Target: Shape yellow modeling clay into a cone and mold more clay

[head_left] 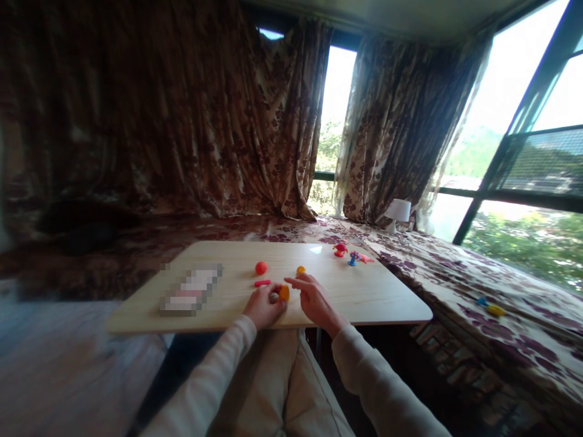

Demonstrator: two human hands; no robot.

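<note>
My left hand (264, 306) is closed near the front edge of the table, its thumb and fingers around a small orange-yellow piece (283, 294). The piece has a rounded outline; its exact kind is too small to make out. My right hand (314, 300) is just to the right, palm down, with its fingers stretched toward that piece and nothing visible in them. Just beyond its fingers lies another yellow-orange piece (301, 270). An orange-red ball (261, 267) and a short pinkish-red stick (262, 283) rest on the table beyond my left hand.
On the pale wooden table (378, 297), small red (340, 249) and blue (352, 259) toy figures stand at the far right by a pink piece (365, 258). A blurred-out flat object (194, 290) lies left. A white lamp (398, 211) stands behind on the flowered cover.
</note>
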